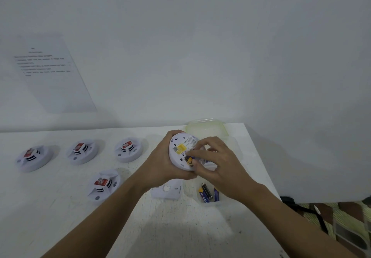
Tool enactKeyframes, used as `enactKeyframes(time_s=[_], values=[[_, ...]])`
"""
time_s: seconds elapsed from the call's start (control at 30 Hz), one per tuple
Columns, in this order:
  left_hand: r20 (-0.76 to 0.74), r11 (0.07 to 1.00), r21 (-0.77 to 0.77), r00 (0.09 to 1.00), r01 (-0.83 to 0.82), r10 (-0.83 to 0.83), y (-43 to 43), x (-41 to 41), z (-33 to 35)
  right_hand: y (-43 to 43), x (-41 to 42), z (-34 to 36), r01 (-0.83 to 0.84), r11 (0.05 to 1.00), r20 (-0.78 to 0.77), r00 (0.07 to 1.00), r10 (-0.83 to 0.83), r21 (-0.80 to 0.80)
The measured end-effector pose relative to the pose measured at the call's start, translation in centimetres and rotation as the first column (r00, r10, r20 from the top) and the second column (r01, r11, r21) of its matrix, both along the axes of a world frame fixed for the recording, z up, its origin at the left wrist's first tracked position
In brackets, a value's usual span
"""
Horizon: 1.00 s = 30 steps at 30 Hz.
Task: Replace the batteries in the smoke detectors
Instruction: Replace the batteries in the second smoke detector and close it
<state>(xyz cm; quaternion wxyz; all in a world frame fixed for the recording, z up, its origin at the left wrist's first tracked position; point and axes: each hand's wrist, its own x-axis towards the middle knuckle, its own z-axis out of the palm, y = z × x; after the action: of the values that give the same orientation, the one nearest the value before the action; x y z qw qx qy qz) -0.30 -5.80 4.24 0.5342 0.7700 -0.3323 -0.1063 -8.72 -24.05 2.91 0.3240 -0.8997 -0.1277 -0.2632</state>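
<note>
My left hand [162, 165] grips a white smoke detector [180, 147] from behind, its back with a yellow label turned toward me. My right hand [216, 161] has its fingers curled at the detector's open battery bay, pinching a battery [190, 161] whose gold end shows at the bay. Below the hands, a small clear container [208, 202] holds loose dark batteries [206, 192]. A white mounting plate [167, 191] lies on the table under my left wrist.
Several more white smoke detectors with red stickers sit on the white table [180, 227]: [33, 158], [82, 150], [128, 148], [103, 185]. A translucent lid [206, 127] lies at the far edge. A printed sheet [52, 71] hangs on the wall. The table's right edge drops to a patterned floor.
</note>
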Motion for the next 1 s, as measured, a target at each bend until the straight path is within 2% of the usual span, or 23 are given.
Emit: enactKeyframes(time_s=[0.13,0.2,0.23,0.3,0.4,0.47,0.53,0.6,0.7,0.77,0.87,1.0], values=[[-0.014,1.0,-0.009,1.0,0.024,-0.024,0.1,0.2,0.2,-1.1,-0.1,0.5,-0.064,0.993,-0.059,0.997,0.058,-0.103],[-0.003,0.999,-0.007,0.999,0.039,-0.039,0.0,0.2,0.4,-1.3,0.1,1.0,-0.07,0.993,-0.088,0.994,0.061,-0.1],[0.008,0.999,-0.004,0.999,0.05,-0.05,0.0,0.2,0.5,-1.3,0.2,1.3,-0.07,0.997,-0.097,0.993,0.065,-0.042],[0.027,0.998,0.0,0.998,0.061,-0.061,-0.2,0.0,0.7,-1.0,0.0,2.0,-0.039,0.983,-0.124,0.99,0.062,0.177],[0.071,0.999,-0.006,0.997,0.043,-0.043,-0.1,-0.2,0.9,-0.7,-0.6,2.8,0.067,0.833,-0.176,0.984,0.037,0.55],[0.09,0.999,-0.012,0.995,0.034,-0.033,0.1,-0.2,0.8,-1.1,-1.0,2.4,0.155,0.721,-0.188,0.982,-0.035,0.676],[0.086,0.999,-0.023,0.996,0.031,-0.029,0.4,-0.3,0.6,-1.7,-1.2,1.3,0.224,0.692,-0.223,0.97,-0.093,0.686],[0.082,0.999,-0.025,0.996,0.035,-0.032,0.6,-0.4,0.4,-2.4,-1.6,-0.1,0.274,0.756,-0.292,0.95,-0.115,0.595],[0.078,0.999,-0.021,0.997,0.025,-0.023,0.8,-0.7,0.0,-3.2,-2.3,-1.9,0.288,0.896,-0.424,0.897,-0.128,0.339],[0.063,1.0,-0.025,0.998,0.012,-0.01,0.8,-0.9,-0.4,-3.5,-2.7,-2.9,0.282,0.948,-0.474,0.861,-0.183,0.147],[0.037,1.0,-0.031,0.999,-0.003,0.004,0.8,-1.4,-1.0,-3.6,-2.9,-4.0,0.259,0.953,-0.477,0.825,-0.304,-0.158],[0.023,0.999,-0.047,1.0,-0.006,0.007,0.6,-1.6,-1.4,-3.4,-2.8,-4.9,0.214,0.925,-0.441,0.83,-0.342,-0.314]])
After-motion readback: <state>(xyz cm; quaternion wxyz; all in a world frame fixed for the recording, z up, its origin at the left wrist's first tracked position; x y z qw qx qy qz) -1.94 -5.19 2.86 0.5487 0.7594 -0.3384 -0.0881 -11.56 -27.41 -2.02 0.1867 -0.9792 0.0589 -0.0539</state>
